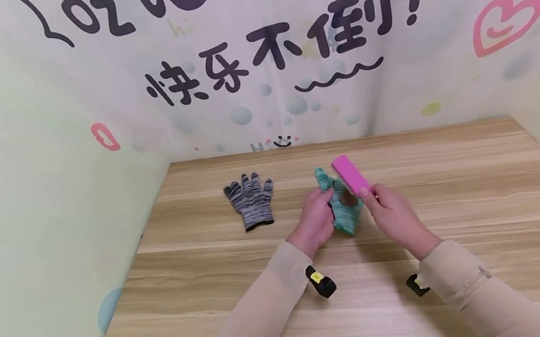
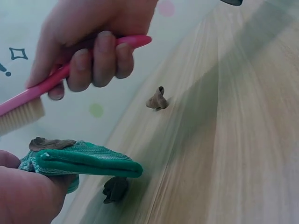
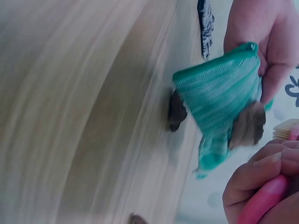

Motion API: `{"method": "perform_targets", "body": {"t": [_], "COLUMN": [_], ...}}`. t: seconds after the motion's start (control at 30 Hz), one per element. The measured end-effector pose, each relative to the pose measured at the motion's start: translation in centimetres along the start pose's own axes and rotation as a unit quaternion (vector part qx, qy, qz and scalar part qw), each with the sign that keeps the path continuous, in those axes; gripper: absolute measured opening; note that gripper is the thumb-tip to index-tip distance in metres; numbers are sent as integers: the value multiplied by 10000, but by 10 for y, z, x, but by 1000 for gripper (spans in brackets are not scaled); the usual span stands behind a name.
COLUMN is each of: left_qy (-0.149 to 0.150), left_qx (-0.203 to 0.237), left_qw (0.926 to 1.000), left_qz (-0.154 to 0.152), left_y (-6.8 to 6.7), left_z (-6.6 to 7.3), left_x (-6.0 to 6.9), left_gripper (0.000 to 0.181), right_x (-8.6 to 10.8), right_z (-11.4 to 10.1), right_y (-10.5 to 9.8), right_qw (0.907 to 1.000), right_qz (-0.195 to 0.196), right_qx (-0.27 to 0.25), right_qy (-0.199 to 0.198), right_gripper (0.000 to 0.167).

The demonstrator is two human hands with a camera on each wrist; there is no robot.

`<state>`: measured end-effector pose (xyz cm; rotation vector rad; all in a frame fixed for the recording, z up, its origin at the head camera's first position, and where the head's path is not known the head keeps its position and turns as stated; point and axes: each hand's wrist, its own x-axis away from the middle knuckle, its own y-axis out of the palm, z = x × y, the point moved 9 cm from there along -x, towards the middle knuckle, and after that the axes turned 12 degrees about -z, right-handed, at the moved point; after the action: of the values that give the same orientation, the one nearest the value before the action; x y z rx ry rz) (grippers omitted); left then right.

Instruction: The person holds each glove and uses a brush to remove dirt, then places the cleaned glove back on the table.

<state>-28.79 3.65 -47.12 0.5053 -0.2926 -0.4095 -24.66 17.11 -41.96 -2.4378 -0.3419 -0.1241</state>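
Note:
My left hand [image 1: 315, 218] pinches a teal knitted glove [image 1: 346, 215] by its edge and holds it above the table. On the glove lies a brown, crumpled piece [image 3: 248, 125]; whether it is dirt or a dry leaf I cannot tell. My right hand [image 1: 393, 213] grips a pink brush [image 1: 350, 173] by its handle. Its pale bristles [image 2: 22, 116] face down above the glove in the left wrist view, apart from the brown piece. The left fingers behind the glove are partly hidden.
A grey and black knitted glove [image 1: 252, 201] lies flat on the wooden table [image 1: 204, 293], left of the hands. A brown curled scrap [image 2: 157, 99] and a dark lump [image 2: 115, 189] rest on the table. A printed cloth [image 1: 263, 117] hangs behind.

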Motion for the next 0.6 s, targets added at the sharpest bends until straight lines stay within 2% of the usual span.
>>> {"method": "perform_targets", "body": {"t": [0.3,0.47,0.6], "left_qy": [-128,-154,-104], "left_qx": [-259,-194,35], "left_qw": [9995,9996,9999], "left_qz": [-144,-127,-59], "left_y": [11,12,10], "left_z": [-5,-4,-2], "left_x": [0,1,2], "left_gripper": [43,46,46], "right_x": [-5,-4,-3], "right_z": [-5,-1,2], "right_y": [8,10,11], "right_qw": [9999,9997,9996], "right_qz": [-68,-142,-143], "right_qx": [123,165,244], "right_qy": [36,96,91], "right_gripper": [60,60,58]}}
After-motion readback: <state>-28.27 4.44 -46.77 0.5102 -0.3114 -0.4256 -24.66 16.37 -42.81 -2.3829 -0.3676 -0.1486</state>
